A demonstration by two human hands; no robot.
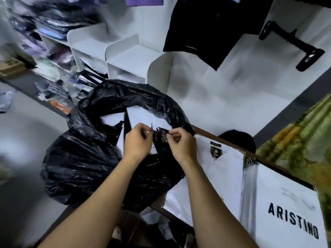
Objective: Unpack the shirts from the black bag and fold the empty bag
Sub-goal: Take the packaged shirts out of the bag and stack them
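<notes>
Thin black plastic, the black bag (86, 158) sits bulging on the table edge, shirts (143, 117) still inside. It looks soft, slippery and easy to tear. Left hand (137, 140) and right hand (180, 144) each have a closed grip on its near rim, the sensible hold.

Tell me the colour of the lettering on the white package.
Dark navy, nearly black, lettering on the package; head view.

Glossy black bag (84, 158), white packaged shirts (220, 176), green-yellow patterned cloth (304, 140).
</notes>
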